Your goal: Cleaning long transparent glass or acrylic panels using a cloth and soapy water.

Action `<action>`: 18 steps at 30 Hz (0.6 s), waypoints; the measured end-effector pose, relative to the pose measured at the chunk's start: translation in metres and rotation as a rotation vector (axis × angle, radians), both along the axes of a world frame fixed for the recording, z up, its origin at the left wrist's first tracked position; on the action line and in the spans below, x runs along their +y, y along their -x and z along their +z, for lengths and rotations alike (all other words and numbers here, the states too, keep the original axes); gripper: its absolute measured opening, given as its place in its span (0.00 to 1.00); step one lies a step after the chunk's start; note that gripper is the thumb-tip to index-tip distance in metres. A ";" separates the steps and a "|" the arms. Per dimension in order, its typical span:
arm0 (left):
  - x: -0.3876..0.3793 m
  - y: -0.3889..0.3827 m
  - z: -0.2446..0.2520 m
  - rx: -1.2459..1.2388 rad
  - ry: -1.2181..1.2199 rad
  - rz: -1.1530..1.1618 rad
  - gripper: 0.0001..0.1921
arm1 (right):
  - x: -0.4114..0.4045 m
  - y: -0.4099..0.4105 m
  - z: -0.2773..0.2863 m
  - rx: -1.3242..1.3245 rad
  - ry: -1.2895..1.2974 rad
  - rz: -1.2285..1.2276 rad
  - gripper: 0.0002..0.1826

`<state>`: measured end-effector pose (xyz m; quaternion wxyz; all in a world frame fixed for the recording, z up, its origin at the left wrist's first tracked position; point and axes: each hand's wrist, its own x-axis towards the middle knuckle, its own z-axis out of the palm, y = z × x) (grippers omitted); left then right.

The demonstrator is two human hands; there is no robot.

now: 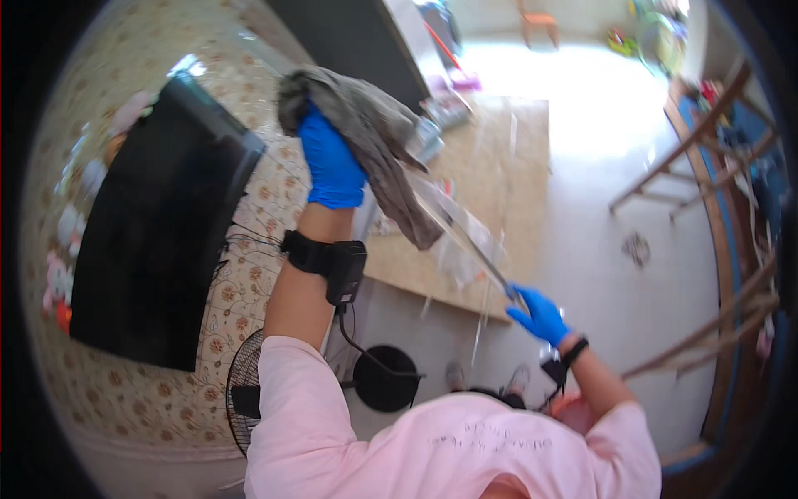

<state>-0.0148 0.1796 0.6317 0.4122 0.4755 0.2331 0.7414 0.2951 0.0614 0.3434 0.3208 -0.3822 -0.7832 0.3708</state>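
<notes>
My left hand point(330, 159), in a blue glove, is raised and grips a crumpled grey cloth point(380, 137). The cloth drapes over the hand and hangs down to the right. My right hand point(539, 315), also gloved in blue, holds the lower end of a long, thin, light-coloured strip or pole point(471, 246). This strip slants up to the left until the cloth hides it. Whether the cloth is wrapped around the strip or only lies against it, I cannot tell.
A flat-screen television point(156, 237) stands left against floral wall tiles point(237, 312). Below the strip is a wooden table point(523, 187) with plastic bags point(464, 249). A black fan point(243, 387) stands near my left side. Wooden ladder-like frames point(686, 143) are at the right.
</notes>
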 end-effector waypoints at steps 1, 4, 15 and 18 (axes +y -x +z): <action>-0.010 -0.014 -0.001 -0.013 0.011 0.016 0.18 | 0.005 0.011 0.028 0.074 -0.022 -0.009 0.27; -0.031 -0.052 0.003 0.019 0.020 0.071 0.19 | 0.015 0.032 0.057 0.231 -0.100 -0.102 0.30; -0.089 -0.118 -0.051 0.072 0.128 0.108 0.28 | 0.003 0.058 0.085 0.293 -0.215 -0.480 0.10; -0.097 -0.123 -0.057 0.132 0.146 0.162 0.26 | -0.008 0.049 0.074 0.265 -0.208 -0.470 0.12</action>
